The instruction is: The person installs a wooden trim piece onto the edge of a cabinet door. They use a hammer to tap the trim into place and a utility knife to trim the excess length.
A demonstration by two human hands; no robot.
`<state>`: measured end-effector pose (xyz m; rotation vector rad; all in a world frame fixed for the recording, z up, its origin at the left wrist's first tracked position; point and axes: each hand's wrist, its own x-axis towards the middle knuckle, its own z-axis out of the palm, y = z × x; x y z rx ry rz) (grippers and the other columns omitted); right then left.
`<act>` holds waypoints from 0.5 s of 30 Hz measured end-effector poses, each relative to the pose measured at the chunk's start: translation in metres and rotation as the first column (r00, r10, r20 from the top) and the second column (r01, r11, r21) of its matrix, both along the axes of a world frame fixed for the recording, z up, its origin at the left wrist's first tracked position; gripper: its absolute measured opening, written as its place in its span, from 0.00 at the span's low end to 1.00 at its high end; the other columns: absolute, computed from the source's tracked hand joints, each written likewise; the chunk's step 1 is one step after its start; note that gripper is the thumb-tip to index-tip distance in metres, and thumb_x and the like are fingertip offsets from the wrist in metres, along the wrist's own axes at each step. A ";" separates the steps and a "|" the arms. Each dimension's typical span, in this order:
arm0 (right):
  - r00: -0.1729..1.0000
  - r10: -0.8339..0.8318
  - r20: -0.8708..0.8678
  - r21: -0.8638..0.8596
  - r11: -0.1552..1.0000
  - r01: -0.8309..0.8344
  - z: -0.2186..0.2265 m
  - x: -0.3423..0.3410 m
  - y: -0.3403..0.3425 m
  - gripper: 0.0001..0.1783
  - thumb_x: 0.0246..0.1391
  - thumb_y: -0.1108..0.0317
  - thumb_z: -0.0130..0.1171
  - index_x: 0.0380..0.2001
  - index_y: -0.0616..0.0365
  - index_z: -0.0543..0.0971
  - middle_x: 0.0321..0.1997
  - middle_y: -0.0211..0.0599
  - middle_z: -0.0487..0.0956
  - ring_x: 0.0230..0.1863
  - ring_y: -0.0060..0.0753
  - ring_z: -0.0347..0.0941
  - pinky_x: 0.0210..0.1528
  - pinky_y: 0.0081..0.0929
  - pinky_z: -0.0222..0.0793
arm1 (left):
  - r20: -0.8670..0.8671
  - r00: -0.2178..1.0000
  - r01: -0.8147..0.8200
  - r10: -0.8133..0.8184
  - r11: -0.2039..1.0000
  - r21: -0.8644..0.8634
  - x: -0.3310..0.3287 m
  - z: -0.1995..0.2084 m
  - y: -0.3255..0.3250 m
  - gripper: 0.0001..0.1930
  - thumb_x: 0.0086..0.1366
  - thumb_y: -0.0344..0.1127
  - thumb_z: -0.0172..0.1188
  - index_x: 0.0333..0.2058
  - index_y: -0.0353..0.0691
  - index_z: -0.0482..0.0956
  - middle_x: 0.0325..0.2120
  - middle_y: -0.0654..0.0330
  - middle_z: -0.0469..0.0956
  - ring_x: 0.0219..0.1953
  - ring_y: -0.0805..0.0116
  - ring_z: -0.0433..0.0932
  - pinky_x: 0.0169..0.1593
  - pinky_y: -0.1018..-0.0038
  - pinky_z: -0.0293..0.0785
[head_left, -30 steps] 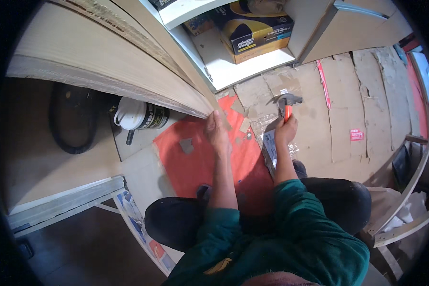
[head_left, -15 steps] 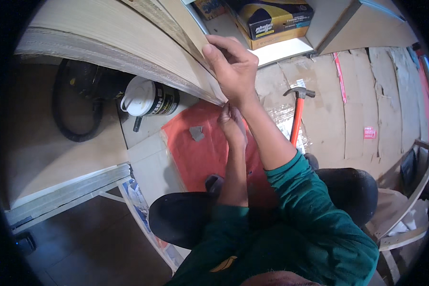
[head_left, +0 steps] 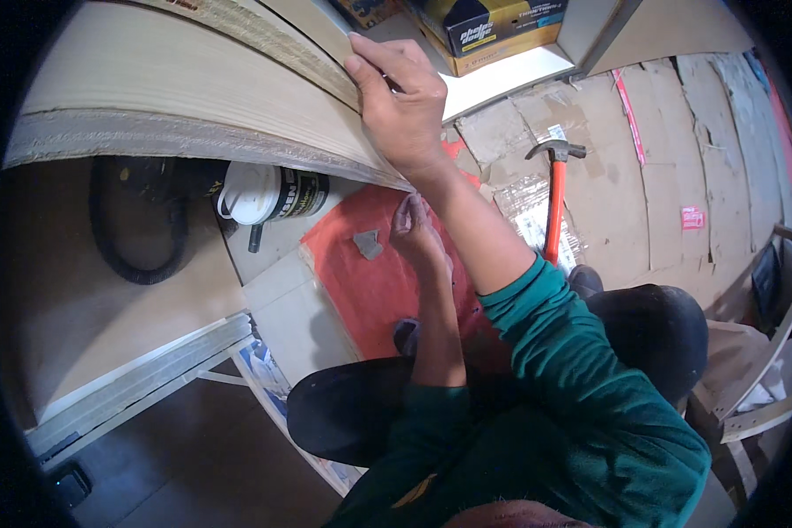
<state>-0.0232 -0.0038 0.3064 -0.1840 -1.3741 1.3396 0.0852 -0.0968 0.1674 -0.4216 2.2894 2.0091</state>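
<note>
A pale wooden panel (head_left: 229, 79) with a rough, layered edge slants in from the upper left. Along its far side runs a narrow light wooden strip (head_left: 312, 26). My right hand (head_left: 402, 110) is closed at this strip, thumb and index finger pinching its edge. Lower down, my left hand (head_left: 418, 233) has its fingers curled together right at the panel's near corner. Whatever may be between those fingertips is hidden. Beneath the left hand lies a red sheet (head_left: 352, 282) on the floor, with a grey scrap (head_left: 367, 245) on it.
A claw hammer (head_left: 556, 198) with an orange handle rests on taped cardboard (head_left: 669, 176) to my right. Under the panel stand a white-lidded tub (head_left: 255, 194) and a black hose (head_left: 141, 273). Yellow-and-dark boxes (head_left: 502, 35) sit in a cabinet ahead. A wooden frame (head_left: 757, 422) is at the lower right.
Both hands and the panel's end appear slightly farther left, partly because the view has shifted. The right hand keeps its pinch on the strip, and the left stays by the panel's corner.
</note>
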 end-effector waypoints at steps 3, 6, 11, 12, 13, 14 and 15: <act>0.995 -0.099 0.016 0.058 0.994 0.098 0.000 -0.001 -0.007 0.13 0.50 0.76 0.67 0.41 0.60 0.85 0.31 0.38 0.79 0.30 0.30 0.75 0.34 0.24 0.70 | -0.021 0.988 0.147 -0.153 0.971 -0.189 0.001 -0.018 -0.018 0.12 0.69 0.31 0.56 0.45 0.27 0.80 0.37 0.57 0.82 0.39 0.72 0.78 0.43 0.75 0.75; 0.988 -0.152 0.040 0.086 0.985 0.148 0.000 -0.003 -0.007 0.13 0.49 0.75 0.68 0.41 0.59 0.85 0.30 0.38 0.79 0.29 0.31 0.75 0.33 0.24 0.71 | -0.018 0.990 0.138 -0.140 0.987 -0.087 0.012 -0.020 -0.012 0.12 0.69 0.31 0.56 0.45 0.27 0.80 0.37 0.57 0.82 0.39 0.72 0.78 0.42 0.75 0.75; 0.978 -0.198 0.061 0.168 0.968 0.185 -0.002 -0.003 -0.005 0.15 0.48 0.76 0.69 0.42 0.57 0.85 0.29 0.36 0.77 0.27 0.30 0.74 0.31 0.24 0.70 | -0.023 0.995 0.097 -0.096 0.994 0.050 0.019 -0.027 -0.006 0.12 0.69 0.31 0.56 0.45 0.28 0.80 0.37 0.57 0.81 0.39 0.71 0.78 0.42 0.75 0.75; 0.977 -0.206 0.060 0.183 0.964 0.192 -0.002 -0.003 -0.004 0.15 0.48 0.77 0.69 0.42 0.57 0.85 0.29 0.36 0.77 0.27 0.30 0.74 0.30 0.24 0.70 | -0.023 0.995 0.097 -0.096 0.994 0.059 0.019 -0.027 -0.006 0.12 0.69 0.31 0.56 0.45 0.28 0.80 0.37 0.57 0.81 0.39 0.71 0.78 0.42 0.75 0.75; 0.975 -0.215 0.060 0.198 0.960 0.199 -0.003 -0.004 -0.004 0.15 0.48 0.77 0.69 0.42 0.57 0.84 0.29 0.36 0.77 0.27 0.29 0.74 0.30 0.24 0.70 | -0.022 0.995 0.095 -0.094 0.993 0.070 0.020 -0.027 -0.005 0.12 0.69 0.31 0.56 0.45 0.28 0.80 0.37 0.57 0.81 0.39 0.71 0.78 0.42 0.75 0.75; 0.973 -0.223 0.060 0.212 0.955 0.206 -0.003 -0.004 -0.003 0.15 0.47 0.77 0.69 0.42 0.57 0.84 0.29 0.36 0.77 0.26 0.29 0.74 0.29 0.24 0.70 | -0.020 0.996 0.093 -0.092 0.993 0.079 0.021 -0.028 -0.004 0.12 0.69 0.31 0.56 0.45 0.28 0.79 0.37 0.57 0.81 0.39 0.71 0.78 0.42 0.75 0.75; 0.972 -0.228 0.057 0.219 0.953 0.211 -0.003 -0.004 -0.003 0.15 0.47 0.77 0.69 0.42 0.57 0.84 0.29 0.36 0.77 0.26 0.29 0.74 0.29 0.25 0.70 | -0.017 0.995 0.095 -0.094 0.992 0.083 0.020 -0.028 -0.003 0.12 0.69 0.31 0.56 0.45 0.28 0.79 0.37 0.57 0.81 0.39 0.71 0.78 0.42 0.75 0.75</act>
